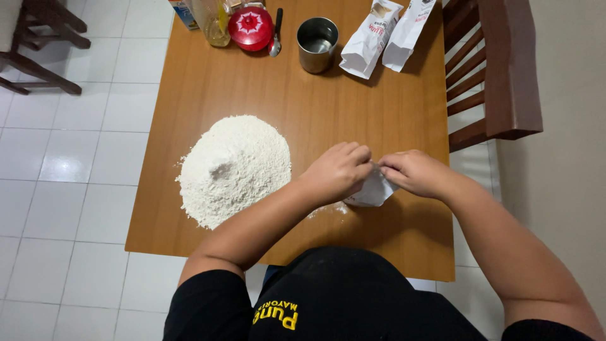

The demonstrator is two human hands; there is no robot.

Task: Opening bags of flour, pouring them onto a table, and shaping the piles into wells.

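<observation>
Both hands meet over the near right part of the wooden table: the left hand and the right hand pinch the top edge of a small white paper packet between fingertips (its lower end touches the tabletop). A flour heap lies just left; a steel cup and two white paper bags stand far off.

The single head camera looks steeply down from above the near edge of the wooden table, quite close, facing its far edge.
</observation>
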